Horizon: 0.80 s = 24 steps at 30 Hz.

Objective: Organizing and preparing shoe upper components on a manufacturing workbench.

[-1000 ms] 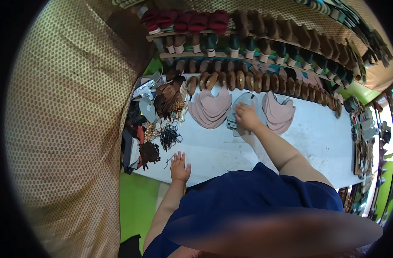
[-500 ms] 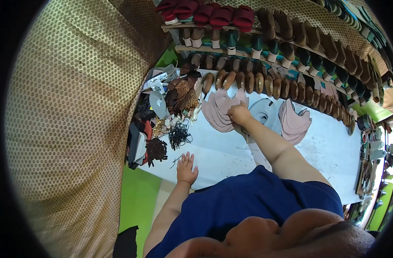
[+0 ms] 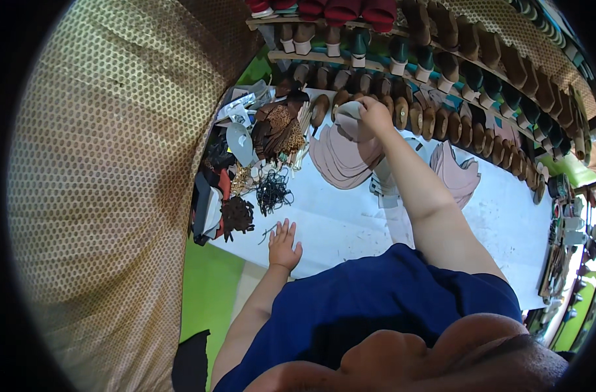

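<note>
My right hand (image 3: 375,115) is at the far side of the white table, with thumb and fingers pinched on the edge of a pale pink shoe-upper piece (image 3: 351,112). Its greyish underside partly shows where it is raised. Beneath and nearer lies a fanned stack of similar curved pink pieces (image 3: 340,163). A second pink stack (image 3: 456,175) rests to the right, beyond my forearm. Flat on the near left of the table, my left hand (image 3: 284,247) has its fingers spread and holds nothing. A thin dark strand (image 3: 266,233) lies just beside it.
Brown shoe lasts (image 3: 435,121) line the table's far edge, below racks of heeled shoes (image 3: 402,55). Black cords (image 3: 272,193), dark brown strips (image 3: 236,217) and brown and leopard-patterned scraps (image 3: 278,130) crowd the left. A patterned curtain (image 3: 115,183) hangs there.
My right hand has moved farther away from the stack's middle, lifting the pink piece by its edge. My left hand stays flat in place. The whole view has shifted slightly.
</note>
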### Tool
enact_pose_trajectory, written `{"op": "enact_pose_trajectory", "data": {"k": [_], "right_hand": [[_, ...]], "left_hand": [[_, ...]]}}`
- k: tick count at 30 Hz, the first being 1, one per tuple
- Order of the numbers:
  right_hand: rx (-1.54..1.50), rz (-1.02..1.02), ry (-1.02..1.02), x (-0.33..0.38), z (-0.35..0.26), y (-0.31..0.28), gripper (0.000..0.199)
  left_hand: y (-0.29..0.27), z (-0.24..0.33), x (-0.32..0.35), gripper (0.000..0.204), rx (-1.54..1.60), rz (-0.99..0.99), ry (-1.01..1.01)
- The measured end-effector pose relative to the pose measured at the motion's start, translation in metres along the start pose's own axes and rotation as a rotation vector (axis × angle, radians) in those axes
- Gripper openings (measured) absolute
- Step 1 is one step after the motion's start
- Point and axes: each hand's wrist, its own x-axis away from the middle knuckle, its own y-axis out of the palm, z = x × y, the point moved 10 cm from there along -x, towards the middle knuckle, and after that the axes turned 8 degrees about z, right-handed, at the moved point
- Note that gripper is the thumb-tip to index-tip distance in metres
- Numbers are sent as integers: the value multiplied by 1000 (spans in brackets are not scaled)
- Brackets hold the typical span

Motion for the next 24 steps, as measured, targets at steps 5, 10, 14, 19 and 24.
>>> {"op": "enact_pose_trajectory", "data": {"k": [5,10,14,19,24], "right_hand": [[-63,-121,34,9,-19,4,25],[-125,-91,22,30,-50,-11,25],[-214,-89,-20,51,-82,-28,24],[-260,-127,-90,74,-131,-62,25],[-269,-73,-56,67,-140,-88,22]], "left_hand": [[-2,2,0,68,-18,9,9],[-5,2,-1,68,5,40,18],[-3,2,1,68,-23,36,14],[-5,3,3,67,-8,48,20],[-7,4,4,66,5,74,31]]}}
